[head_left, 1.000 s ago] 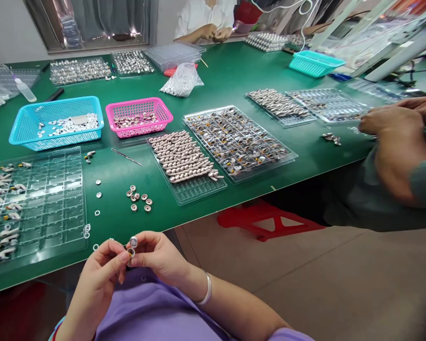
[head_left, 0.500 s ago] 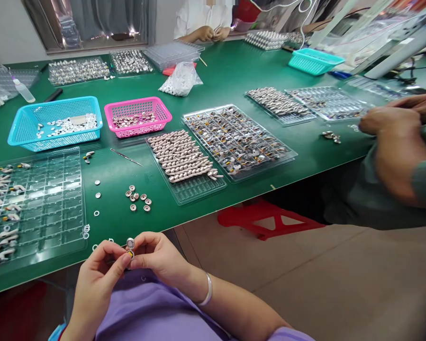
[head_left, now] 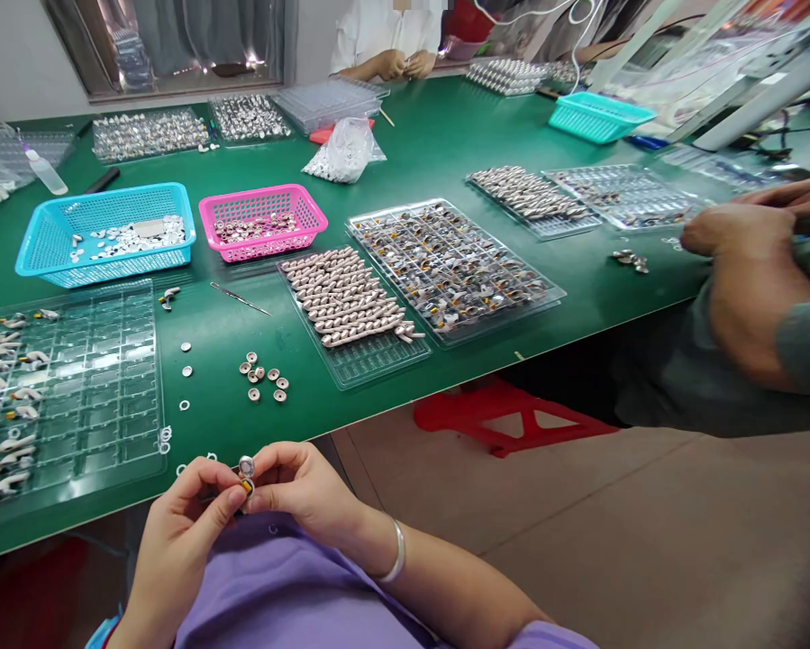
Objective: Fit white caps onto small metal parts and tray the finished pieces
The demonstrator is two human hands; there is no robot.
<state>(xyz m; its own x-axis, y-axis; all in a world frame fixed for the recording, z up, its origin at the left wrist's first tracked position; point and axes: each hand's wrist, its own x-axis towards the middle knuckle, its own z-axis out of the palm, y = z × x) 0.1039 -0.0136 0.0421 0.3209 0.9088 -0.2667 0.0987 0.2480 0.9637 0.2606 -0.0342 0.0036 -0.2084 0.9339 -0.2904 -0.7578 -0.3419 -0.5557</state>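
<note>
Over my lap, at the table's front edge, my left hand (head_left: 192, 518) and my right hand (head_left: 303, 491) pinch one small earbud part (head_left: 246, 467) between them. A shiny round piece stands at its top, with a yellow patch just below; the fingers hide the rest. On the table beyond lie several round earbud caps (head_left: 254, 394) with dark centres. Left of these are white rings (head_left: 184, 406) and two small discs (head_left: 186, 370). A clear compartment tray (head_left: 100, 397) at left holds earbud parts with yellow tabs in its left columns.
Behind stand a blue basket (head_left: 32, 248) of white pieces and a pink basket (head_left: 320, 221) of caps, with tweezers (head_left: 241, 298) in front. Filled trays (head_left: 455, 270) lie to the right. A co-worker's arm (head_left: 749, 270) rests at the right edge; a red stool (head_left: 505, 419) stands below.
Almost nothing differs. The earbud part has tilted or shifted very slightly left in my fingers, and both hands keep their pinch.
</note>
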